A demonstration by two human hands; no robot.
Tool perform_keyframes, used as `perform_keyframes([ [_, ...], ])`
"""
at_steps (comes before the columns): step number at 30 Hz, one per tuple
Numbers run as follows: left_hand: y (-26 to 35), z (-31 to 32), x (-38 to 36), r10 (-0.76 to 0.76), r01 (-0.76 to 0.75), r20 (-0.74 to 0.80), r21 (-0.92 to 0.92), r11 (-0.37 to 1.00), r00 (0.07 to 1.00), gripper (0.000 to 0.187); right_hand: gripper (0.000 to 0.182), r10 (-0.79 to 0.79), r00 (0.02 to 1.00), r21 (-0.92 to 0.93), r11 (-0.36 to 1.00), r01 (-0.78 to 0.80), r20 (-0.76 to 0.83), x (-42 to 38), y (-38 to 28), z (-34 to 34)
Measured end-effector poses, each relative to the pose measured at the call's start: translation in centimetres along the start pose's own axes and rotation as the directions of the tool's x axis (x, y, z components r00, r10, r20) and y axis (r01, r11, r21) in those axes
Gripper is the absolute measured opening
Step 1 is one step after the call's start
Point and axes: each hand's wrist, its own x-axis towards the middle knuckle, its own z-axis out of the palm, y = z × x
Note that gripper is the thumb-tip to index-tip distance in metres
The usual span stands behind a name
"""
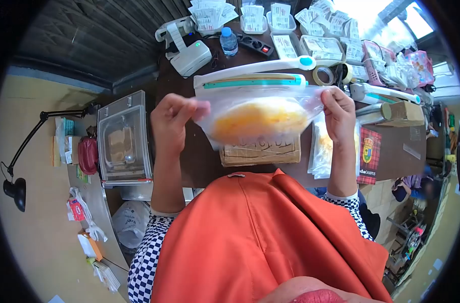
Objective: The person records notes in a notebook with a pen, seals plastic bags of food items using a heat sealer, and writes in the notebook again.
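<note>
A translucent plastic bag (260,120) with something yellow-orange inside is stretched between my two hands. My left hand (173,118) pinches its upper left corner, and my right hand (338,112) grips the upper right corner. Right behind the bag's top edge lies a white heat sealer (250,83) with a turquoise strip, its long arm raised. Below the bag a cardboard box (263,155) with handwriting on it is partly covered. Beside my right wrist lie more clear plastic bags (321,154) with pale yellow contents.
Across the back of the dark table (199,164) stand a label printer (191,58), a water bottle (229,43), a power strip (255,45) and trays of printed packets (321,48). Tape rolls (323,76) and a second sealer (384,94) sit at right. A clear lidded bin (123,136) is at left.
</note>
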Motion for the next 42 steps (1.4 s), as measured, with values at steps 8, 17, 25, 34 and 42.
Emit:
perform_keyframes([
  [8, -19.4, 0.7, 4.1, -0.509, 0.562, -0.342, 0.068, 0.825, 0.790, 0.011, 0.014, 0.470, 0.854, -0.251, 0.819, -0.516, -0.224, 6.4, 14.8, -4.6],
  [17, -17.5, 8.4, 0.1, 0.022, -0.221, 0.243, 0.839, 0.498, 0.970, 0.044, 0.016, 0.537, 0.813, -0.350, 0.734, -0.582, -0.226, 11.4, 16.6, -5.8],
  [25, -19.8, 7.9, 2.5, -0.265, -0.417, 0.483, 0.868, 0.271, 0.834, 0.072, 0.015, 0.483, 0.823, -0.311, 0.766, -0.562, -0.297, 11.6, 16.6, -6.0],
  [34, -19.9, 10.6, 2.3, -0.208, -0.454, 0.564, 0.793, 0.407, 0.799, 0.073, 0.022, 0.091, 0.996, -0.774, 0.631, -0.054, 0.004, 9.5, 5.3, 0.9],
  [42, -20.3, 10.9, 2.6, -0.224, -0.469, 0.571, 0.798, 0.379, 0.790, 0.072, 0.044, -0.235, 0.958, -0.986, -0.007, 0.166, 0.163, 16.8, 12.7, 1.8],
])
